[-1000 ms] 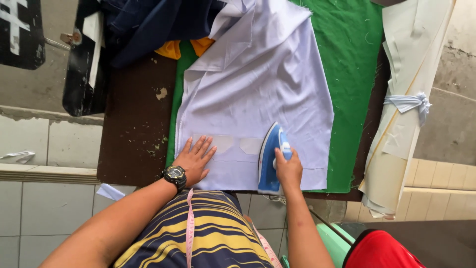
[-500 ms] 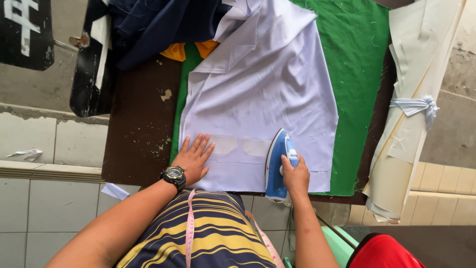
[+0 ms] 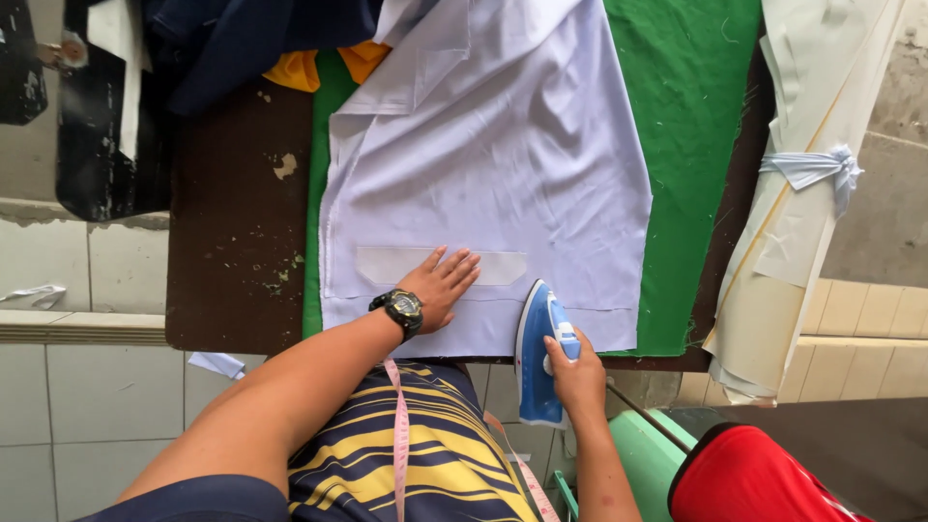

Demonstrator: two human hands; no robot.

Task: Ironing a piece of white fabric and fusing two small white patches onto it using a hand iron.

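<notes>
Pulled back to the near table edge, the iron [image 3: 541, 353] sits clenched in the right hand [image 3: 577, 372]; the left hand [image 3: 440, 285], holding nothing, presses flat on the white shirt [image 3: 493, 164].

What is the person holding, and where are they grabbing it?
The right hand grips a blue iron by its handle. The left hand holds nothing; it lies flat on the white fabric.

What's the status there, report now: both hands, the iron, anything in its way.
Left hand flat on white fabric. Right hand grips blue iron, overhanging table edge. Nothing blocking.
</notes>
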